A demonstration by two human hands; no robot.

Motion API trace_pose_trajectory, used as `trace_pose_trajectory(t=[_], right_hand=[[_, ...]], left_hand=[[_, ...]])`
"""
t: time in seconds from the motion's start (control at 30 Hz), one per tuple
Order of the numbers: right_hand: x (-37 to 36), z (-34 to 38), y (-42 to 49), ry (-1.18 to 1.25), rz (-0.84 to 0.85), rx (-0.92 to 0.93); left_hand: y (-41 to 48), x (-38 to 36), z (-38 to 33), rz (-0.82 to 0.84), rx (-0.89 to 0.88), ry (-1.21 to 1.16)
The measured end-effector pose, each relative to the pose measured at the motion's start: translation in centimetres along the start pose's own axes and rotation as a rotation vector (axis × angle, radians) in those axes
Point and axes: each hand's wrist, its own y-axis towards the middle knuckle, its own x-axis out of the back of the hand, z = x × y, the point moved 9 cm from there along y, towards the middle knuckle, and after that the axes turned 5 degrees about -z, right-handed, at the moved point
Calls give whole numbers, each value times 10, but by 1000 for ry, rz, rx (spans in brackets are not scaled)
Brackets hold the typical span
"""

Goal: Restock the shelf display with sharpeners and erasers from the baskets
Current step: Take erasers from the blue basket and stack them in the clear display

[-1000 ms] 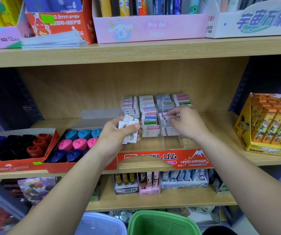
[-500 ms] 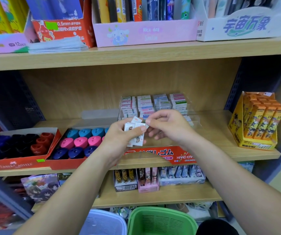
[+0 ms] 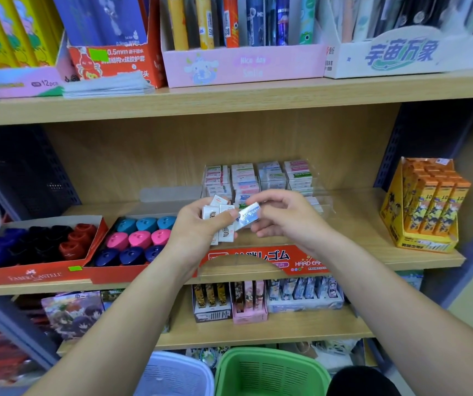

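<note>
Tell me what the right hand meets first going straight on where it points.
Probably the bundle of erasers in the left hand; the right hand points left, pinching one eraser beside it.

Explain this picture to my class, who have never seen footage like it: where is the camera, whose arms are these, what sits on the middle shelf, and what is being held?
There is no machine here. A person wears a camera on the head, so the single picture looks forward and down along their own arms. The left hand grips a bundle of small erasers. The right hand pinches a single eraser right beside that bundle. Behind the hands, on the middle shelf, stands a clear eraser tray with stacked erasers inside. To its left are sharpeners in red boxes, and to its right is an orange box. A green basket and a pale blue basket show at the bottom.
</note>
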Motion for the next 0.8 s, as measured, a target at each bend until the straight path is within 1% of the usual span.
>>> trace_pose_trajectory(t=[0.1,0.2,0.3,0.37,0.53,0.63,0.7,0.8], right_hand=[[4,-3,-2,-62,42,6],[10,-14,-6,-210,73,-30],[20,-23,-8,-309,51,-30],[29,-23,-5,-307,-10,-4],[49,-11,25,-401,-260,120],[45,-3,54,-507,-318,197],[35,-3,72,-583,-276,214],[17,-14,91,-733,-108,175]], left_hand=[[-1,0,2,-4,-4,31],[-1,1,7,-11,-21,122],[0,10,16,-21,-10,172],[1,20,17,-39,-18,189],[4,37,13,-64,-37,173],[9,47,10,-95,-55,178],[11,52,9,-111,-61,186],[14,57,11,-115,-48,160]])
